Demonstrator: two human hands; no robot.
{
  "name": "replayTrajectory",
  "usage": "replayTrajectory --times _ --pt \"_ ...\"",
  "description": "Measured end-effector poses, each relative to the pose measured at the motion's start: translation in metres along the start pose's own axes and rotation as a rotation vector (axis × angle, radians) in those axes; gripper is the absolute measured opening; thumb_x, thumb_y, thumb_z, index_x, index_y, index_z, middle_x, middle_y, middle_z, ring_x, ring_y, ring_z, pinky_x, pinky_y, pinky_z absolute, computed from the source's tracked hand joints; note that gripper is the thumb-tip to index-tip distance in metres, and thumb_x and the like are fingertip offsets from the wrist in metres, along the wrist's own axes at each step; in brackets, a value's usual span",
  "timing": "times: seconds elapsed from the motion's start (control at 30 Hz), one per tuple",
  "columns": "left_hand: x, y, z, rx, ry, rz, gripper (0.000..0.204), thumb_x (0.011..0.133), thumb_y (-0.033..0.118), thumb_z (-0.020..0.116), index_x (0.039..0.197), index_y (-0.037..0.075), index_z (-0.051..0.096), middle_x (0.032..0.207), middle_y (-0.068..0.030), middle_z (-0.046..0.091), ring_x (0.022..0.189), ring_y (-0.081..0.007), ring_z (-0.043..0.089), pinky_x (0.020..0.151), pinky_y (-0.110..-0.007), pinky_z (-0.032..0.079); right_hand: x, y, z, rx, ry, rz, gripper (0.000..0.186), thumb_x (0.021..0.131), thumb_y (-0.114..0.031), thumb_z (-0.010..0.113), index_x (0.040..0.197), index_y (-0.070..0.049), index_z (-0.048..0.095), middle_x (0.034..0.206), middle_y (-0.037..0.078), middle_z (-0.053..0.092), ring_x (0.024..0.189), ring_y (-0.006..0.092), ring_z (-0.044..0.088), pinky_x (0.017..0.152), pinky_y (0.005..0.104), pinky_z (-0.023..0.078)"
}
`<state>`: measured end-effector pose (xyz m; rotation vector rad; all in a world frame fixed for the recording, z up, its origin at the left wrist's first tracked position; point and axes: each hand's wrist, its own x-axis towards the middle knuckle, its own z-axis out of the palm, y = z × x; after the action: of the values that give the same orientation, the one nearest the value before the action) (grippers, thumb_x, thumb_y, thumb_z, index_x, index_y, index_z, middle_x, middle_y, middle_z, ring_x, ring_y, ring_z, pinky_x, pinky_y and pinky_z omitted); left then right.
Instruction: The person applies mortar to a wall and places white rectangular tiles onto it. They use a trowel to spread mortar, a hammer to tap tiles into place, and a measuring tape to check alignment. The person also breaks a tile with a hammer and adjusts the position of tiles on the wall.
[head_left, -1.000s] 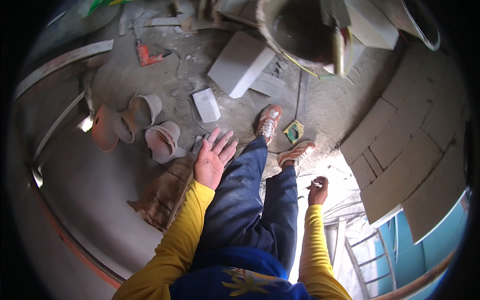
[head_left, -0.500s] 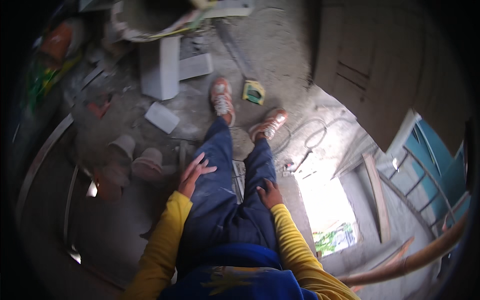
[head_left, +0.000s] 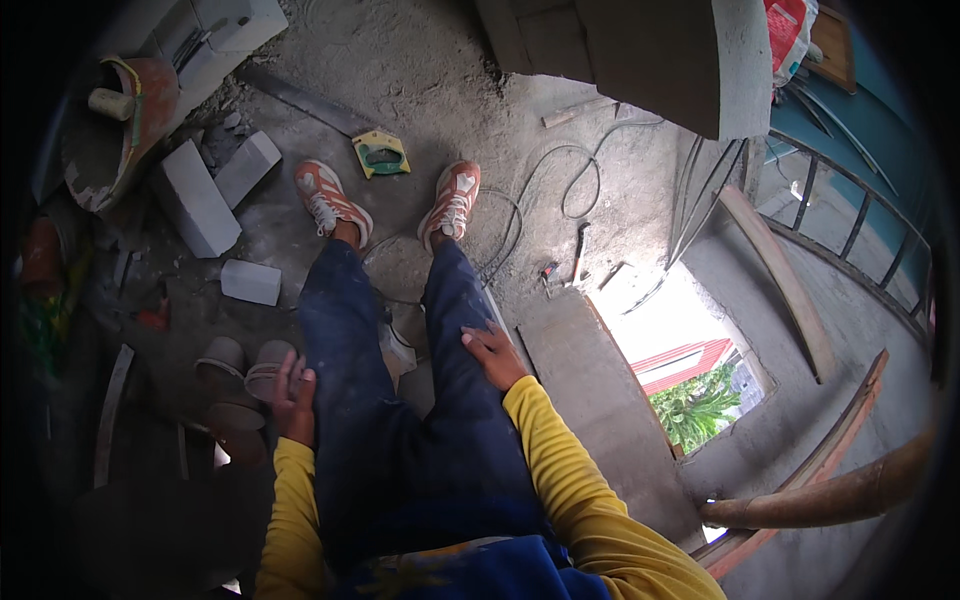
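Down on the dusty floor, blue trousers run long toward the shoes. Left hand lies flat, fingers spread, on one leg's side; right hand rests loosely open on the other. Grey blocks lie far left, and a small yellow-green tool lies between the shoes.

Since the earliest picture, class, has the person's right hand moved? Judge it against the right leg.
Yes. The right hand came in from hanging clear of the right leg and now rests on that thigh, empty, beside the floor opening.
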<state>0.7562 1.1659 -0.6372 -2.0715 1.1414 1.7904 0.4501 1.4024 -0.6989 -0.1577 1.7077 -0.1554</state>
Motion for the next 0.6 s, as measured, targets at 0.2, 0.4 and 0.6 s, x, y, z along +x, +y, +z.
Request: replayTrajectory --times 0.2,0.4,0.6 --pt "-0.004 0.063 0.025 0.329 -0.069 0.028 0.072 0.093 0.033 0.077 0.153 0.005 0.048 0.161 -0.0231 0.041 0.147 -0.0344 0.043 0.121 -0.041 0.033 0.132 0.181 -0.066 0.579 0.444 0.314 0.039 0.103 -0.027 0.058 0.136 -0.006 0.055 0.103 0.017 0.074 0.075 0.0266 0.076 0.058 0.0335 0.054" --pt "0.037 0.072 0.028 0.466 -0.197 -0.103 0.075 0.087 0.033 0.081 0.150 0.004 0.053 0.165 -0.0263 0.033 0.153 -0.0379 0.035 0.124 -0.046 0.028 0.266 0.354 -0.140 0.528 0.477 0.737 0.081 0.090 -0.036 0.079 0.157 -0.026 0.035 0.143 0.020 0.048 0.114 0.0407 0.060 0.078 0.0660 0.054" --pt "0.067 0.086 0.015 0.289 -0.281 -0.237 0.081 0.082 0.033 0.082 0.150 -0.001 0.053 0.167 -0.0287 0.028 0.157 -0.0407 0.024 0.127 -0.049 0.017 0.342 0.427 -0.181 0.488 0.486 0.799 0.089 0.085 -0.031 0.081 0.157 -0.012 0.033 0.150 0.022 0.040 0.127 0.0468 0.047 0.076 0.0645 0.057"
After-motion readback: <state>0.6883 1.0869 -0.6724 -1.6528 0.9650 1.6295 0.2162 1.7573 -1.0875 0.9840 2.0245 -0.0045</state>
